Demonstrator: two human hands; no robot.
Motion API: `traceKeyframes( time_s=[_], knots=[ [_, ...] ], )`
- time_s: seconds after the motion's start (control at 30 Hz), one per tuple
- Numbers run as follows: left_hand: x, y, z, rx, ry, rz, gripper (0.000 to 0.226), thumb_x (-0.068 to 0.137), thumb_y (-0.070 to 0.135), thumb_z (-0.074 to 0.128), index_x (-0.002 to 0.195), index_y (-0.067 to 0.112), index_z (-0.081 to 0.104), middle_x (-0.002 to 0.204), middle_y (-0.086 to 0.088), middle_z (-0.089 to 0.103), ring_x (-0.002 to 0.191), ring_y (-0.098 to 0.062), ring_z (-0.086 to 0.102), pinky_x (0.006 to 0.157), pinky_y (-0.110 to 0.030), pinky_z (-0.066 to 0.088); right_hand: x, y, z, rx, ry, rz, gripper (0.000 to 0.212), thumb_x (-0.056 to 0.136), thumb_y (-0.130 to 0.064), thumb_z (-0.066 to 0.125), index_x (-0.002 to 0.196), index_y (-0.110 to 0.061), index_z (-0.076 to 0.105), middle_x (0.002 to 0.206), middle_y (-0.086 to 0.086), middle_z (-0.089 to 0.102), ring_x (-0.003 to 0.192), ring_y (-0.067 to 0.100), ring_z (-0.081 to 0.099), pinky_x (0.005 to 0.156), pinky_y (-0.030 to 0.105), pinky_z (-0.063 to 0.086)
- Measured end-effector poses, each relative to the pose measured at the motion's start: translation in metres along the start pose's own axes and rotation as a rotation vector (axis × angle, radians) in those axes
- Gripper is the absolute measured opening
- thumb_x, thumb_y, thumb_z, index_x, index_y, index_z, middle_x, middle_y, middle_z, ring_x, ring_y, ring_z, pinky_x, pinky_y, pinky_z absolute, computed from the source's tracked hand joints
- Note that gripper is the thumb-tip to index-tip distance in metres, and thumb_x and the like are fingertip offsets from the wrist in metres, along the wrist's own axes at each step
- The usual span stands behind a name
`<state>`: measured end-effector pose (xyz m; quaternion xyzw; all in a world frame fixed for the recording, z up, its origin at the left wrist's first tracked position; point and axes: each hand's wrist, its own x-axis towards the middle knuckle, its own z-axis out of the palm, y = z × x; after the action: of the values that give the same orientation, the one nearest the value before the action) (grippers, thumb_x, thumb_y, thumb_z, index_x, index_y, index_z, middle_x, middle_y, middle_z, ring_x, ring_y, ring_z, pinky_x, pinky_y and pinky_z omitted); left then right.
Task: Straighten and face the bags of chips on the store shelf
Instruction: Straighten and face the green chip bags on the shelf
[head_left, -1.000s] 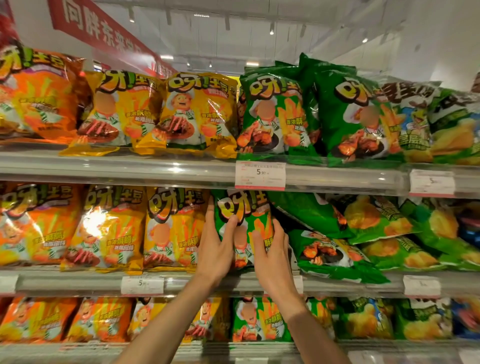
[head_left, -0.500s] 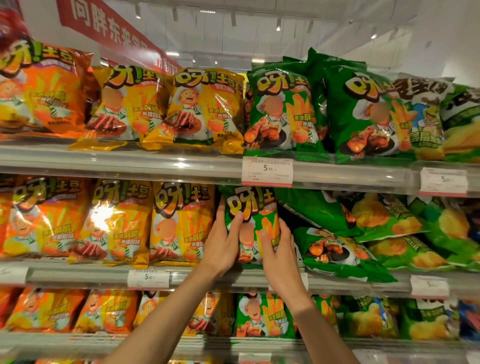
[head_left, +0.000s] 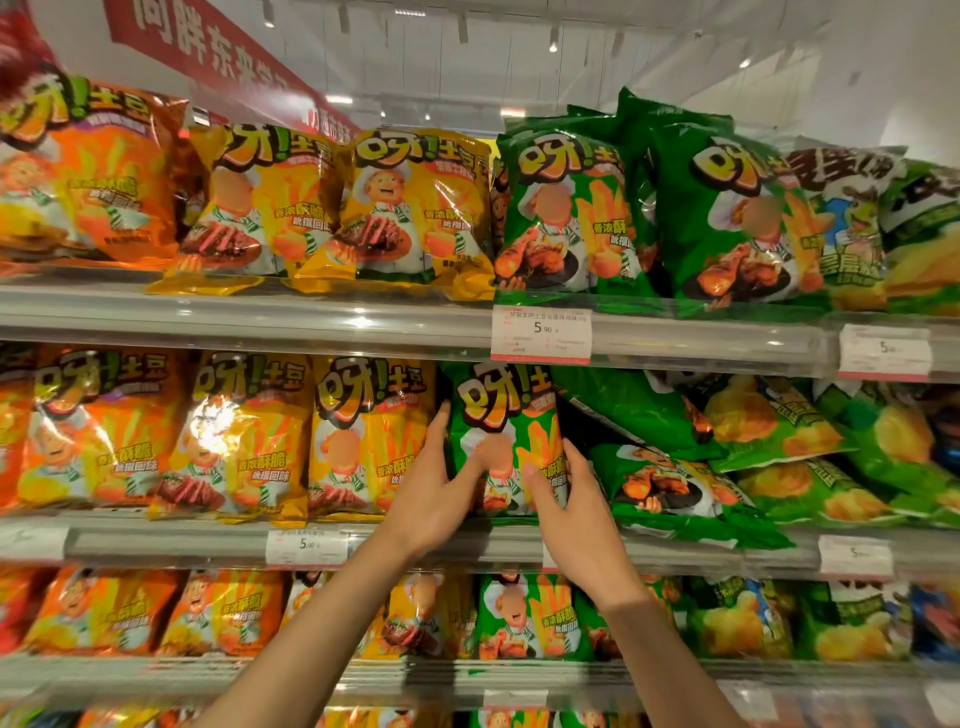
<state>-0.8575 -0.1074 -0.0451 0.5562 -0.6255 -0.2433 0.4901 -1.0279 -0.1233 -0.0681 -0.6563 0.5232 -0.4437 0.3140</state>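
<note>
A green chip bag (head_left: 501, 415) stands upright at the front of the middle shelf (head_left: 156, 540), facing out. My left hand (head_left: 436, 493) grips its left edge, thumb across the front. My right hand (head_left: 571, 504) holds its right edge, thumb on the front. Right of it, green bags (head_left: 670, 483) lie flat and tilted in a loose pile. To the left, yellow bags (head_left: 363, 441) and orange bags (head_left: 98, 431) stand upright in a row.
The top shelf (head_left: 260, 322) carries orange, yellow and green bags, with a price tag (head_left: 540, 332) on its rail. The lower shelf (head_left: 156, 670) holds more bags. A red banner (head_left: 208, 41) hangs at the upper left.
Both hands stay on the upright green bag in the same grip. The camera has drifted so the shelves sit slightly lower and to the right in view.
</note>
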Motion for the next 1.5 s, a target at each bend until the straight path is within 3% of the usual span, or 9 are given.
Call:
traceKeyframes(
  time_s=[0.13, 0.27, 0.4, 0.53, 0.7, 1.0, 1.23, 1.37, 1.5],
  knots=[
    [-0.023, -0.011, -0.016, -0.059, 0.004, 0.034, 0.068, 0.096, 0.038, 0.062, 0.154, 0.037, 0.026, 0.136, 0.034, 0.039, 0.131, 0.005, 0.042, 0.112, -0.026, 0.037, -0.023, -0.002, 0.003, -0.136, -0.011, 0.018, 0.079, 0.096, -0.055, 0.05, 0.159, -0.033, 0.009, 0.163, -0.013, 0.016, 0.15, 0.013, 0.019, 0.12, 0.035, 0.024],
    [-0.051, -0.019, -0.032, -0.068, 0.078, 0.036, 0.048, 0.096, 0.038, 0.06, 0.141, 0.038, 0.044, 0.123, 0.024, 0.06, 0.111, 0.008, 0.058, 0.094, -0.019, 0.048, -0.054, 0.001, 0.002, -0.106, 0.039, -0.023, 0.05, 0.097, -0.042, 0.058, 0.143, -0.04, 0.042, 0.148, -0.018, 0.041, 0.135, 0.0, 0.038, 0.11, 0.024, 0.034],
    [-0.067, -0.028, -0.039, -0.171, 0.047, -0.021, 0.03, 0.097, 0.038, 0.059, 0.127, 0.041, 0.053, 0.101, 0.012, 0.068, 0.091, -0.021, 0.066, 0.077, -0.031, 0.054, -0.077, 0.003, -0.011, -0.118, 0.074, -0.046, 0.03, 0.096, -0.031, 0.055, 0.124, -0.022, 0.061, 0.087, -0.03, 0.066, 0.085, -0.008, 0.063, 0.078, 0.014, 0.05],
    [-0.078, -0.025, -0.029, -0.254, 0.051, -0.058, 0.028, 0.094, 0.051, 0.061, 0.12, 0.044, 0.058, 0.101, 0.002, 0.07, 0.094, -0.037, 0.063, 0.085, -0.052, 0.054, -0.086, 0.002, -0.043, -0.136, 0.086, -0.046, 0.022, 0.1, -0.032, 0.053, 0.119, -0.025, 0.06, 0.057, 0.0, 0.059, 0.049, 0.005, 0.048, 0.05, 0.018, 0.035],
    [-0.083, -0.012, 0.0, -0.245, 0.077, -0.091, 0.025, 0.092, 0.049, 0.058, 0.115, 0.041, 0.063, 0.105, 0.021, 0.07, 0.1, 0.001, 0.065, 0.094, -0.044, 0.053, -0.088, 0.008, -0.093, -0.057, 0.156, -0.033, 0.016, 0.098, -0.021, 0.054, 0.109, -0.03, 0.062, 0.079, 0.007, 0.07, 0.072, 0.02, 0.065, 0.063, 0.027, 0.046],
    [-0.062, 0.051, 0.083, -0.198, 0.127, -0.039, 0.02, 0.092, 0.042, 0.062, 0.112, 0.041, 0.063, 0.1, 0.024, 0.069, 0.095, -0.001, 0.067, 0.085, -0.028, 0.051, -0.047, 0.036, -0.185, -0.139, 0.271, -0.176, 0.012, 0.096, -0.026, 0.062, 0.105, -0.027, 0.07, 0.091, -0.014, 0.069, 0.083, -0.002, 0.063, 0.067, 0.011, 0.048],
    [-0.028, 0.084, 0.126, -0.1, 0.215, -0.068, 0.035, 0.093, 0.044, 0.061, 0.125, 0.034, 0.056, 0.109, 0.021, 0.065, 0.098, 0.009, 0.06, 0.082, -0.014, 0.047, 0.033, 0.026, -0.18, -0.668, 0.176, -0.409, 0.05, 0.096, -0.041, 0.058, 0.139, -0.015, 0.055, 0.136, 0.004, 0.054, 0.126, 0.023, 0.041, 0.11, 0.032, 0.03],
    [-0.016, 0.082, 0.128, 0.05, 0.302, -0.062, 0.038, 0.096, 0.039, 0.061, 0.132, 0.031, 0.052, 0.117, 0.017, 0.058, 0.104, 0.004, 0.056, 0.082, -0.017, 0.044, 0.064, 0.015, -0.158, -0.777, 0.08, -0.396, 0.08, 0.09, -0.058, 0.059, 0.152, -0.018, 0.029, 0.153, 0.011, 0.037, 0.141, 0.034, 0.034, 0.115, 0.047, 0.033],
    [-0.013, 0.073, 0.117, 0.089, 0.408, -0.037, 0.037, 0.097, 0.035, 0.059, 0.133, 0.032, 0.051, 0.124, 0.009, 0.056, 0.104, 0.0, 0.057, 0.086, -0.026, 0.045, 0.079, 0.015, -0.145, -0.802, 0.08, -0.395, 0.078, 0.088, -0.057, 0.063, 0.149, -0.019, 0.032, 0.149, 0.011, 0.042, 0.138, 0.033, 0.038, 0.116, 0.047, 0.03]
  ],
)
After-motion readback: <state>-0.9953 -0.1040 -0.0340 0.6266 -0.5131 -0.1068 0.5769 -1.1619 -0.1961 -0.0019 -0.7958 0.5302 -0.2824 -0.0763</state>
